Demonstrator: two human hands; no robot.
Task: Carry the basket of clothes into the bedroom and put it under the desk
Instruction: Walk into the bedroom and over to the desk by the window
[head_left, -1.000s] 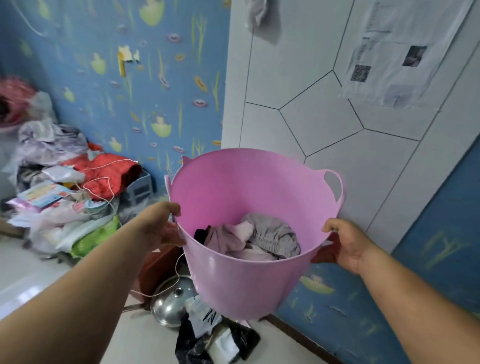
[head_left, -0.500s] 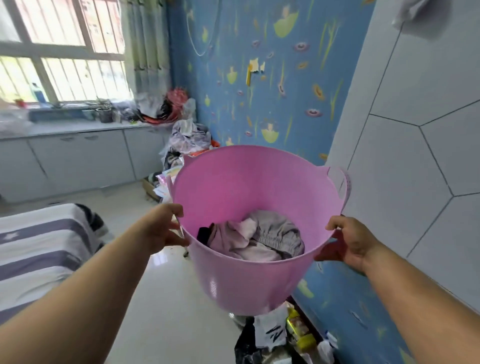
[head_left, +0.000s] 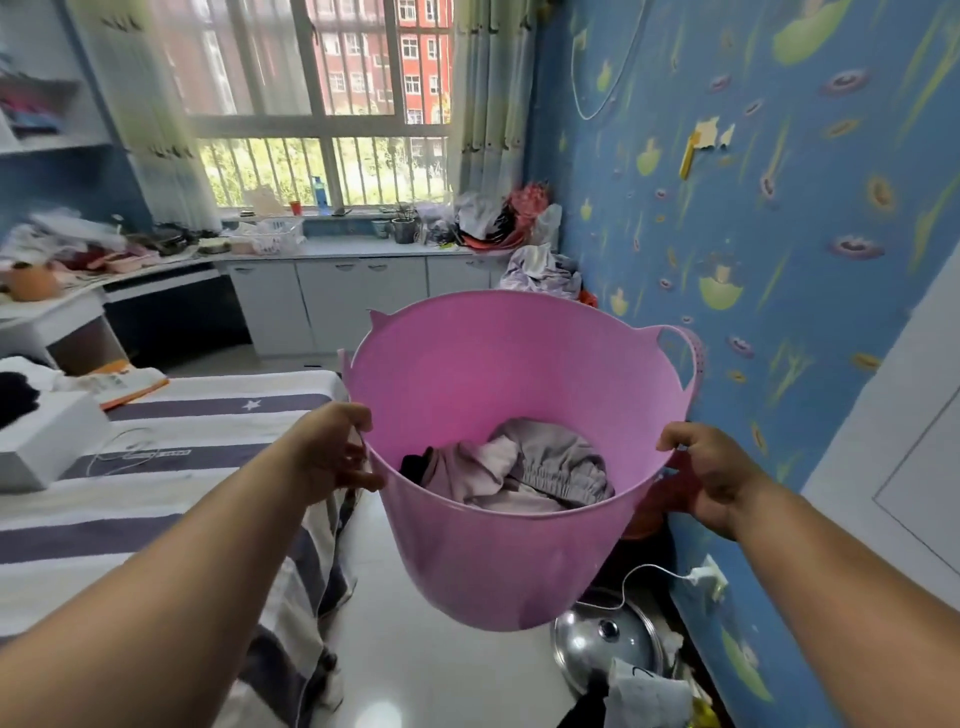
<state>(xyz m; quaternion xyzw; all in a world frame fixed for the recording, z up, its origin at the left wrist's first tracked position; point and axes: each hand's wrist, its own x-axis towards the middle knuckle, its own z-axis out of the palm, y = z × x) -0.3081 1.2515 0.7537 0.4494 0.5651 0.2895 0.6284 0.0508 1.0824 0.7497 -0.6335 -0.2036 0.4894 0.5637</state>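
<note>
A pink plastic basket (head_left: 519, 545) hung in mid-air at the centre of the view, above the pale floor (head_left: 415, 649), its mouth facing up and tipped slightly toward the wearer. It was round, with no clear long axis. Two loop handles showed on the far rim, one at the left and one at the right. A small heap of clothes (head_left: 519, 473), grey and pale lilac with one dark piece, lay in the bottom.

Two hands carried it. The left hand (head_left: 332, 452) had its grip pinched closed on the near left rim; the right hand (head_left: 711, 475) had its grip curled closed on the near right rim.

A bed (head_left: 156, 499) with a grey and white striped cover stood just to the left, with a white box (head_left: 47, 441) and an orange-edged booklet (head_left: 127, 384) on it. A metal pot lid (head_left: 605, 644) lay on the floor below the basket, beside the blue patterned wall (head_left: 753, 260), where a white charger (head_left: 704, 577) was plugged in.

Far ahead, a cluttered bench (head_left: 156, 275) ran under a barred window (head_left: 322, 104), with a dark opening beneath its left part and white cupboards (head_left: 332, 306) to the right.
</note>
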